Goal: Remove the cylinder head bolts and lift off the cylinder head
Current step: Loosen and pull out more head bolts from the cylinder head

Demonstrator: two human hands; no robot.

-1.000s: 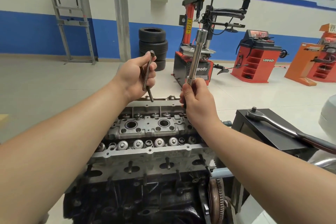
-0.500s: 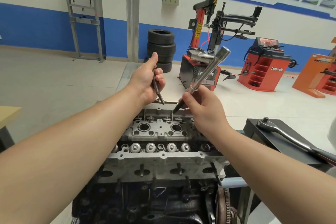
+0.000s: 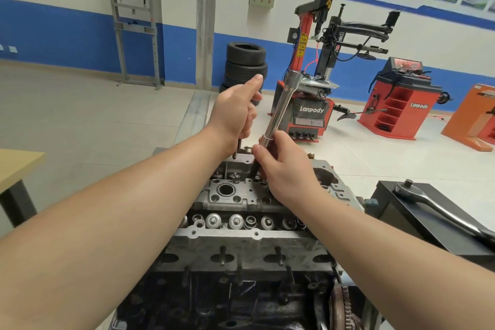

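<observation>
We note our right hand [image 3: 288, 169] gripping a long chrome socket extension [image 3: 280, 112], its axis tilted up-right, tip down at the grey aluminium cylinder head [image 3: 241, 238] below. Our left hand [image 3: 235, 112], just beside, holds a dark removed bolt [image 3: 237, 149].

Left arm: bare, stretched forward and up from the lower left.
Left hand [image 3: 235, 112]: closed in a fist round a thin dark bolt [image 3: 239, 146]. Thumb sticks up on top. The bolt's end pokes out below the fingers.
Right arm: bare, stretched forward from the lower right.
Right hand [image 3: 286, 169]: just beside the left hand, a bit lower. Fingers curl round a long shiny socket bar [image 3: 281, 110], which leans up and to the right above the fingers.
</observation>
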